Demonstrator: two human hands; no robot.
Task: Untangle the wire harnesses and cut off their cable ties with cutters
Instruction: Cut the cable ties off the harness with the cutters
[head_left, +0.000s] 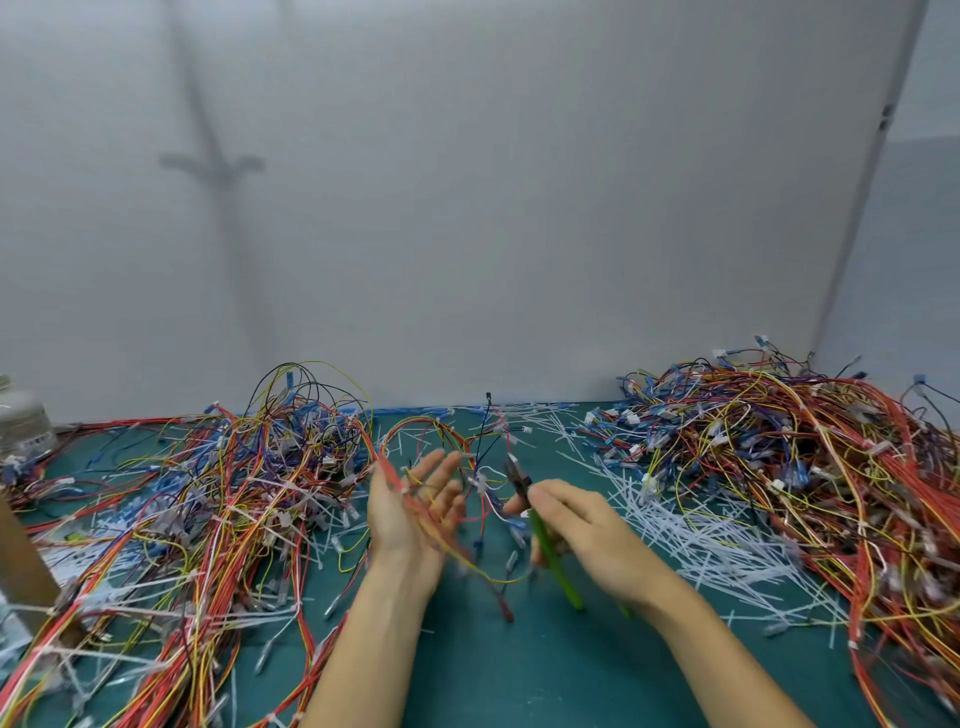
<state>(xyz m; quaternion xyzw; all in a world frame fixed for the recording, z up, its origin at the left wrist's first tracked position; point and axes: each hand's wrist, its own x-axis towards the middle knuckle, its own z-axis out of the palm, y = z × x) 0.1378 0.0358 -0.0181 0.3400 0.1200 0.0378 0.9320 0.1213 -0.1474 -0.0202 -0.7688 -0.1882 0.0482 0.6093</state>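
step: tie-cutting, I judge | left hand (408, 506) open-palmed, harness (396, 435) draped across it | right hand (576, 522) grips green cutters (521, 484), tips just beside harness | next: I seat tips on a tie, sparing wires

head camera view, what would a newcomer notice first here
Two tangled heaps of red, yellow and blue wires crowd the green mat: the left pile and the right pile. Between them, the left hand lies open with a loose harness draped across its palm, while the right hand grips green-handled cutters. White cut cable ties litter the mat beside the right pile.
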